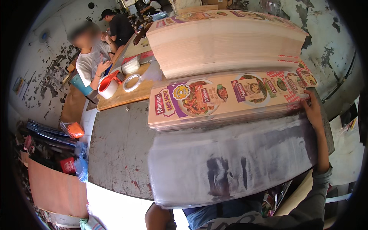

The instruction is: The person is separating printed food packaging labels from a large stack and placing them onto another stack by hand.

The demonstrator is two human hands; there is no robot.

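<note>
Printed food-advertising strips (228, 97) lie stacked on a scuffed grey worktable (119, 149), long axis running left to right, just beyond translucent plastic sheets (260, 145). The left hand is out of view; the right hand (313, 111), nearer, touches the strips' right end, fingers bent, whether pinching one impossible to tell.

The right hand (314, 111) is bare, the sleeve (315, 193) is grey, the dark top (287, 217) has pale marks, and the pants (219, 211) look blue.

Left of the plastic sheets (264, 149), the grey table (117, 153) gives free passage; a taller stack (230, 51) blocks the way behind the printed-card pile (226, 101).
</note>
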